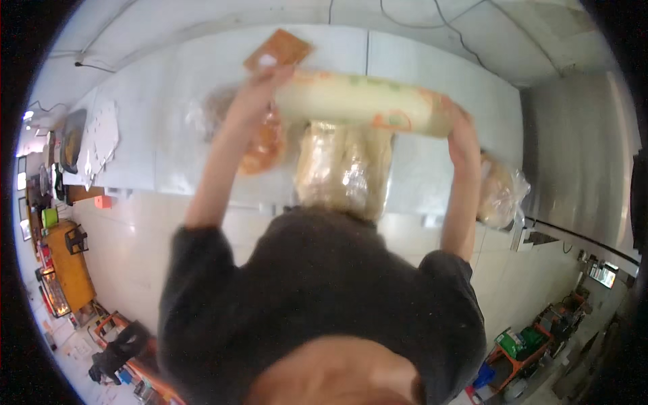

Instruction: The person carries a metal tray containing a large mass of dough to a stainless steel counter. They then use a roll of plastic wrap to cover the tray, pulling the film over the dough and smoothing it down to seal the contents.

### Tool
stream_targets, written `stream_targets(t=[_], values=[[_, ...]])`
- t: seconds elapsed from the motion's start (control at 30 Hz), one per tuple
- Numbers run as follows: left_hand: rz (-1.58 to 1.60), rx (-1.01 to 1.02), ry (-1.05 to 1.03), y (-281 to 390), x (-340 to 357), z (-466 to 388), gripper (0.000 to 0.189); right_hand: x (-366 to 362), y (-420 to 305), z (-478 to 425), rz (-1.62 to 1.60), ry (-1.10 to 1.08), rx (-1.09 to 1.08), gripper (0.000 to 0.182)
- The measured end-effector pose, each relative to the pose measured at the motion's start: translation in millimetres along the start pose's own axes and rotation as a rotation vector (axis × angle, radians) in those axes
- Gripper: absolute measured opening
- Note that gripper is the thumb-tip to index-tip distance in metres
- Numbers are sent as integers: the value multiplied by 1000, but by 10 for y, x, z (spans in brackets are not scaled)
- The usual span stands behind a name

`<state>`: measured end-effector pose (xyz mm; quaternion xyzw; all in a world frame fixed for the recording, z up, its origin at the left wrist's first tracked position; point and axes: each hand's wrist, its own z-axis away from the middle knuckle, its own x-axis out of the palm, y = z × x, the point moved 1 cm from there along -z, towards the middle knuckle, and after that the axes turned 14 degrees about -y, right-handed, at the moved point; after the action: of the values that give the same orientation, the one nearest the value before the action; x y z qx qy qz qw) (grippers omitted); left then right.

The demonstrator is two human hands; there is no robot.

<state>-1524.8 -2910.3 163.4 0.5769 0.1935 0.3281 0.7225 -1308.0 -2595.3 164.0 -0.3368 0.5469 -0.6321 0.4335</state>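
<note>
My left hand (263, 91) and my right hand (459, 119) grip opposite ends of a long pale roll with orange and green print (362, 101), perhaps plastic film. The roll is raised crosswise over the white worktop (415, 177). Closer to my body lies a shiny clear pack of pale food (347, 167), its far end hidden by the roll. Beside my left forearm is a clear bag of orange food (263, 144), partly covered by the arm. A flat orange-brown packet (279, 49) lies beyond my left hand. Motion blurs the hands and roll.
A clear bag of tan food (498, 195) sits at the worktop's right edge, by a stainless steel surface (572, 147). White sheets (101, 142) lie at the far left. Cables (453, 33) run along the back wall. Behind me are an orange-framed rack (521, 354) and a yellow table (76, 263).
</note>
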Motion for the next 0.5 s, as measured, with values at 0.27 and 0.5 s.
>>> stream_targets(t=[0.27,0.5], values=[[-31,-348,4,-1121,414,1842,32,913,897,2047,-27,49,503,39],[-10,-371,-58,-1277,317,2042,35,797,991,2322,4,60,400,40]])
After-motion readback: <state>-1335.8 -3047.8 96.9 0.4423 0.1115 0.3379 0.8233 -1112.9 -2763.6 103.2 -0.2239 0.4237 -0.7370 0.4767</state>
